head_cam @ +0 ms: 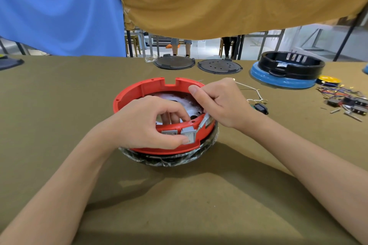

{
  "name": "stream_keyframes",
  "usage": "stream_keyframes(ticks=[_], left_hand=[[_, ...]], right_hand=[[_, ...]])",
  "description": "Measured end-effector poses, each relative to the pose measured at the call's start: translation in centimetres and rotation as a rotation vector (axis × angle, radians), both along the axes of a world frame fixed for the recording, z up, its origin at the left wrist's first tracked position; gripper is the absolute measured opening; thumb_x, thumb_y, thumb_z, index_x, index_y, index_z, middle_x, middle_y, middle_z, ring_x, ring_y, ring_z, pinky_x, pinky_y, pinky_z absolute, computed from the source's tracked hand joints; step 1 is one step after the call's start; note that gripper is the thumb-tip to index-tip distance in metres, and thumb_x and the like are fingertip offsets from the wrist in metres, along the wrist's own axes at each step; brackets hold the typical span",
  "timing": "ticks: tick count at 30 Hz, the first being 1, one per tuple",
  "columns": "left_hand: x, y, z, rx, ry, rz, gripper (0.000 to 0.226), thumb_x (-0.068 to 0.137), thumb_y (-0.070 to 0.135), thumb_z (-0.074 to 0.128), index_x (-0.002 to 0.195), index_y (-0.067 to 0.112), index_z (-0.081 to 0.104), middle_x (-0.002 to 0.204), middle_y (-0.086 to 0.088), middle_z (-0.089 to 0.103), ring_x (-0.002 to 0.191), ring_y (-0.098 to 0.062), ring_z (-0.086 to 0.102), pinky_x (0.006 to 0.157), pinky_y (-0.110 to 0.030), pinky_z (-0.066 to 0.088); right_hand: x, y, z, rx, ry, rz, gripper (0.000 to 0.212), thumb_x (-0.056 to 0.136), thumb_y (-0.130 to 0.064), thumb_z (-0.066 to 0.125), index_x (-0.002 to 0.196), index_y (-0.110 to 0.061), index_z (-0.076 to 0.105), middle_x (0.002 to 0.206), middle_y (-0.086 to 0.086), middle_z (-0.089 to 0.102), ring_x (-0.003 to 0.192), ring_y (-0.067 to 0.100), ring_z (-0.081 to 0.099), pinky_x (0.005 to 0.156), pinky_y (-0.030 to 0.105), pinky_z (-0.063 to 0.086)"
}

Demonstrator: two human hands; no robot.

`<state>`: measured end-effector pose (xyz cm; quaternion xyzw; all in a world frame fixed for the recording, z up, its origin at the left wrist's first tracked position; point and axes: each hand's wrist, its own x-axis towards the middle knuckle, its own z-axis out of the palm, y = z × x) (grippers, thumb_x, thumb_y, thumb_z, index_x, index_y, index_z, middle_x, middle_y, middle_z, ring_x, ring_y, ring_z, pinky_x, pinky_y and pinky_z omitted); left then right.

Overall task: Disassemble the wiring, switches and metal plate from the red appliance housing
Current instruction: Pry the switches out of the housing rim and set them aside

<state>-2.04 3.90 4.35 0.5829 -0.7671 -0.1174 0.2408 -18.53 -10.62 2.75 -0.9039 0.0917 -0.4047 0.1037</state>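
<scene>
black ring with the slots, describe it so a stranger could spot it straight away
Look to the far right of the brown table. There a black ring sits on a blue disc. Unlike the two flat dark lids to its left, it is tall, hollow and has slots in its back wall.

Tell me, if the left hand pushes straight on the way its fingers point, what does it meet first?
Probably the metal plate inside the red housing. The left hand curls over the near rim, thumb on a grey switch, fingers pointing down inside; depth is unclear.
</scene>
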Motion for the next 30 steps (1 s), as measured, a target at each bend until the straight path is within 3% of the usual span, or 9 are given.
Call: stream_keyframes(ticks=[8, 11, 18, 23, 26, 30], left_hand=[[0.0, 0.2, 0.0, -0.011, 0.020, 0.006, 0.026, 0.072, 0.051, 0.072, 0.094, 0.038, 0.069, 0.084, 0.017, 0.069, 0.081, -0.010, 0.065, 0.074, -0.032, 0.052], [-0.1, 0.1, 0.0, -0.001, 0.020, -0.004, 0.026, 0.072, 0.051, 0.071, 0.094, 0.038, 0.068, 0.084, 0.017, 0.069, 0.082, -0.011, 0.065, 0.075, -0.034, 0.053], [-0.1, 0.1, 0.1, 0.004, 0.002, -0.009, 0.022, 0.073, 0.048, 0.071, 0.094, 0.041, 0.066, 0.083, 0.020, 0.068, 0.081, -0.006, 0.064, 0.072, -0.022, 0.051], [0.0, 0.1, 0.0, 0.000, -0.004, -0.011, 0.024, 0.073, 0.048, 0.070, 0.096, 0.041, 0.066, 0.085, 0.019, 0.068, 0.083, -0.006, 0.065, 0.072, -0.021, 0.051], [0.0, 0.0, -0.1, -0.003, 0.006, -0.013, 0.025, 0.073, 0.048, 0.071, 0.097, 0.040, 0.068, 0.086, 0.018, 0.069, 0.084, -0.007, 0.066, 0.074, -0.026, 0.053], [0.1, 0.1, -0.2, -0.025, 0.020, -0.015, 0.026, 0.073, 0.049, 0.073, 0.096, 0.040, 0.068, 0.086, 0.019, 0.068, 0.085, -0.009, 0.065, 0.075, -0.027, 0.052]], right_hand=[[-1.5, 1.4, -1.5, -0.149, -0.231, -0.195, 0.062, 0.103, -0.028, 0.036, 0.054, 0.001, 0.063, 0.048, 0.009, 0.058, 0.045, 0.027, 0.057, 0.049, 0.041, 0.044], [-1.5, 1.3, -1.8, -0.070, -0.196, -0.148, 0.065, 0.103, -0.032, 0.035, 0.055, 0.003, 0.063, 0.050, 0.013, 0.060, 0.051, 0.032, 0.063, 0.052, 0.043, 0.047], [-0.3, 0.2, -1.1, -0.056, -0.122, -0.038, 0.063, 0.102, -0.027, 0.036, 0.048, 0.003, 0.052, 0.042, 0.011, 0.049, 0.038, 0.027, 0.046, 0.044, 0.040, 0.034], [0.2, 0.1, -0.5, -0.042, -0.080, 0.033, 0.054, 0.102, -0.021, 0.039, 0.049, -0.014, 0.037, 0.041, 0.003, 0.035, 0.036, 0.017, 0.031, 0.046, 0.018, 0.019], [0.2, 0.0, -0.4, -0.024, -0.018, 0.008, 0.058, 0.103, -0.017, 0.041, 0.047, -0.004, 0.041, 0.040, 0.010, 0.039, 0.036, 0.022, 0.034, 0.045, 0.023, 0.022], [-1.0, 0.7, 0.5, -0.180, -0.075, -0.086, 0.057, 0.102, -0.023, 0.036, 0.050, -0.001, 0.049, 0.044, 0.009, 0.045, 0.041, 0.024, 0.041, 0.046, 0.036, 0.032]])
